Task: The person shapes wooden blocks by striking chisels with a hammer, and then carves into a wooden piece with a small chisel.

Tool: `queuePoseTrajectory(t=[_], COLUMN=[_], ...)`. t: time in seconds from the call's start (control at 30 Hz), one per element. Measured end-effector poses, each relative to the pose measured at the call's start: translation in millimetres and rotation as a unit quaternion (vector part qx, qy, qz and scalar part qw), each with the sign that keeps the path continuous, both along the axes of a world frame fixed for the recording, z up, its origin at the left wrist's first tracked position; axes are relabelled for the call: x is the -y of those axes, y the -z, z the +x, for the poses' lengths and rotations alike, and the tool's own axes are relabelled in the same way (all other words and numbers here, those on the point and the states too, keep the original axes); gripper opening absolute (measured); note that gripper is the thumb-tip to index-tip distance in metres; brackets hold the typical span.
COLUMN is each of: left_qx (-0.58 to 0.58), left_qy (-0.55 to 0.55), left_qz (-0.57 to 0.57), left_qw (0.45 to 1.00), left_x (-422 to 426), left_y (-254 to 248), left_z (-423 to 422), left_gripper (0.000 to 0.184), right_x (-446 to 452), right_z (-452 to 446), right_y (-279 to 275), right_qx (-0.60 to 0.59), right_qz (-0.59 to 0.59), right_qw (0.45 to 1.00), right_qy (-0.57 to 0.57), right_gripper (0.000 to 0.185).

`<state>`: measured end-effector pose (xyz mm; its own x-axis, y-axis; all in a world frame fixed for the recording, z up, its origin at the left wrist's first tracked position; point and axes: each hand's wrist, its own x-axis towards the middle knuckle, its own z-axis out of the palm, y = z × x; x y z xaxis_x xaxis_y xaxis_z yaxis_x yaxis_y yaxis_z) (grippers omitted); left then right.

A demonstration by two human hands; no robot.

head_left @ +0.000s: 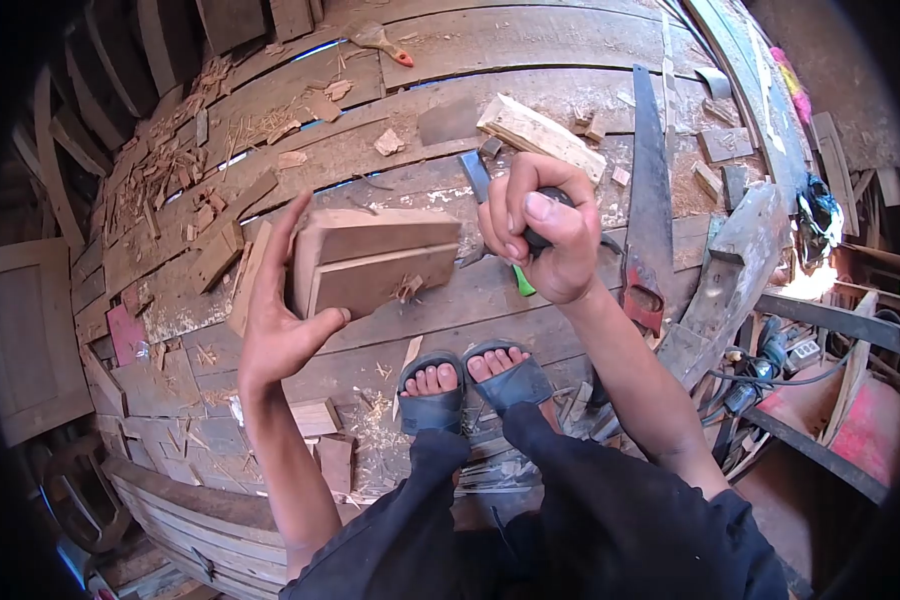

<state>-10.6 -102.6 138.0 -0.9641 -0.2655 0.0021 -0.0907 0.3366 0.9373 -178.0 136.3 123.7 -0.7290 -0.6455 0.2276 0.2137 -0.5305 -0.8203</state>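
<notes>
My left hand (278, 310) grips the left end of a thick wooden block (385, 240), with the thumb along the near side and the fingers at the far side. A long step or groove runs along the block, and a small curl of shavings (408, 288) clings to its face. To the right of the block, my right hand (545, 225) is closed in a fist around a dark, rounded handle (550, 205). The working end of this tool is mostly hidden by the fist. A blue piece (475, 175) and a green piece (523, 280) show beside the hand; whether they belong to it I cannot tell.
A handsaw (645, 190) lies right of my hand. Beyond are a pale wood offcut (540, 135) and a paintbrush (380, 42). Wood chips (210, 205) litter the plank floor (490, 330). My sandaled feet (465, 385) are below; a power tool (755, 375) with cords sits at right.
</notes>
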Motion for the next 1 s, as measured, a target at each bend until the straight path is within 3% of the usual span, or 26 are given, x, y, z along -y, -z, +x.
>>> queuePoseTrajectory(t=[0.03,0.13,0.27,0.3,0.4,0.43,0.57,0.67,0.77,1.0], left_qx=[0.038,0.104,0.073,0.069,0.144,0.114,0.136,0.097,0.151,0.109], left_qy=[-0.021,0.062,0.005,-0.009,-0.072,-0.089,-0.066,-0.04,0.073,0.055], left_qz=[0.032,-0.174,-0.243,-0.192,-0.244,-0.295,-0.352,-0.328,-0.334,-0.312], left_qw=[0.999,0.977,0.967,0.979,0.956,0.944,0.924,0.939,0.928,0.942], left_x=[-11,-18,-44,-52,-65,-67,-55,-57,-66,-48], left_y=[-14,-30,-24,-28,-33,-31,-31,-22,-41,-6], left_z=[-8,-27,-46,-54,-66,-68,-78,-91,-109,-141], left_gripper=[0.102,0.101,0.077,0.057,0.044,0.041,0.043,0.046,0.052,0.06], right_x=[-4,-8,-5,-1,-1,0,-2,-4,-5,-20], right_z=[-1,0,8,11,10,8,7,10,16,7], right_y=[-4,-6,10,12,8,7,8,16,25,-20], right_qx=[0.001,0.003,-0.015,-0.015,-0.018,-0.018,-0.032,-0.013,0.007,-0.001], right_qz=[-0.006,-0.018,0.037,0.042,0.041,0.034,0.027,0.036,0.012,-0.103], right_qw=[1.0,0.999,0.999,0.999,0.999,0.999,0.999,0.999,1.0,0.995], right_qy=[-0.008,-0.026,-0.014,-0.007,-0.008,-0.005,-0.013,-0.019,-0.018,-0.006], right_gripper=[0.033,0.037,0.041,0.042,0.043,0.043,0.041,0.041,0.042,0.043])
